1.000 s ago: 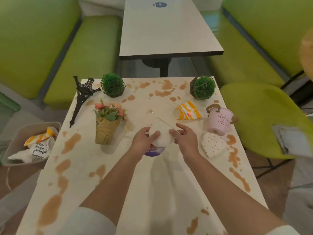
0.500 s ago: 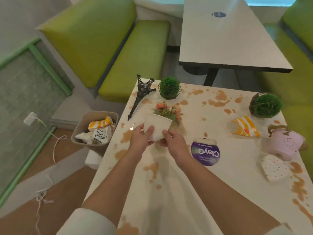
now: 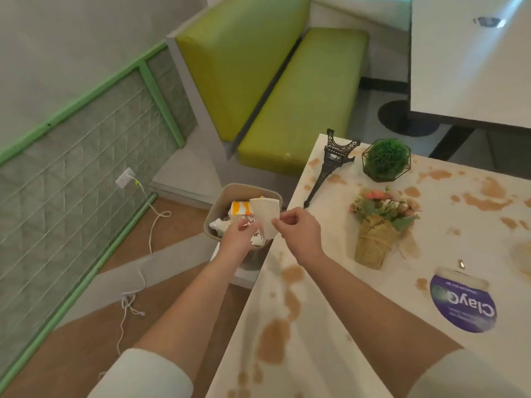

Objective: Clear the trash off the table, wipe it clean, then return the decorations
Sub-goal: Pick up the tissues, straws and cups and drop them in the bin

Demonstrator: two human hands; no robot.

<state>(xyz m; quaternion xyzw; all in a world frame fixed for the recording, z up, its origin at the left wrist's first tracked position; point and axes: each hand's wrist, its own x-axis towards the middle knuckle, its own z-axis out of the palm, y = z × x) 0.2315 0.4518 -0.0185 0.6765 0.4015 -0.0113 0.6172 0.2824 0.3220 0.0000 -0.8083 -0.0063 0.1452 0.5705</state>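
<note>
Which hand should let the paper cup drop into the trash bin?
Probably the left hand: it hangs over the trash bin and holds the paper cup from the bin's side. The right hand pinches the cup's edge nearer the table.

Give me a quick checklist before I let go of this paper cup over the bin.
1. Paper cup above the trash bin opening: ok.
2. Both hands on it: left hand and right hand each hold an edge: ok.
3. Room in the bin: wrappers already piled near the rim: cannot tell.
4. Cup empty, no drips: inside not visible: cannot tell.
5. Trash all off the table: purple lid remains: not ok.
6. Table ready for wiping: Eiffel Tower model and flower bouquet remain on it: not ok.
</note>
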